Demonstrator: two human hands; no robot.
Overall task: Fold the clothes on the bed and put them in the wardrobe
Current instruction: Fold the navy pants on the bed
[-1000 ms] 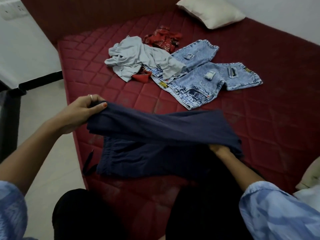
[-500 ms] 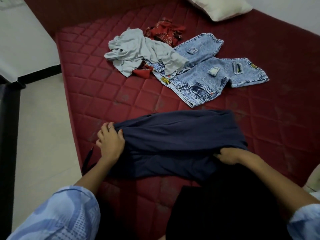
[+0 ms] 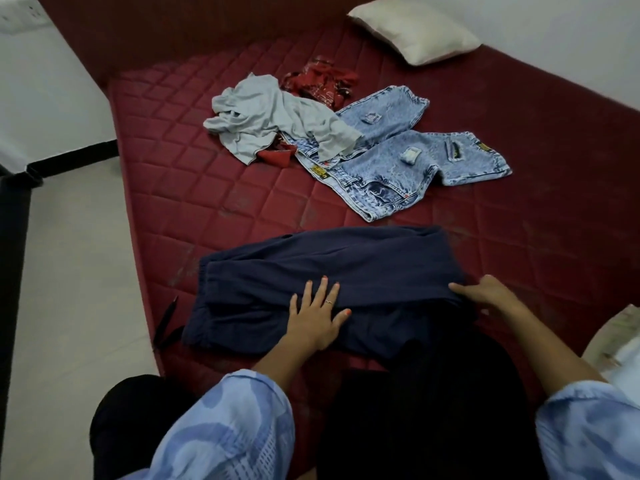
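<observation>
**Navy garment mid-fold at near edge of bed; three items outstanding**

While the navy garment (image 3: 329,271) lies doubled over on the red quilted mattress (image 3: 207,188) at its near edge, both hands are laid on it in a smoothing posture. The left hand (image 3: 317,318) rests flat on the lower layer, fingers straight and spread, a ring on one finger; it grasps nothing. The right hand (image 3: 485,294) lies at the garment's right end with fingers extended over the cloth; whether any fingertip pinches the fabric beneath cannot be told.

Step in hand, as judged: pressing flat a first fold of the navy piece. The gathered elastic edge lies to the left, and a dark drawstring trails off that side. The next move probably calls for one further fold across the length to give a compact bundle, with the cord tucked in, before it is carried off. No wardrobe is in view.

Still unfolded, well apart further up the bed: a pale grey top (image 3: 273,119), partly overlapping light-wash jeans (image 3: 398,157), and a crumpled red printed cloth (image 3: 318,83) just behind the top. A cream pillow (image 3: 414,29) sits at the far corner.

Markings: a yellow label at the jeans' waistband and another near one hem are visible, but their lettering is too small to read. No other writing is legible.
</observation>
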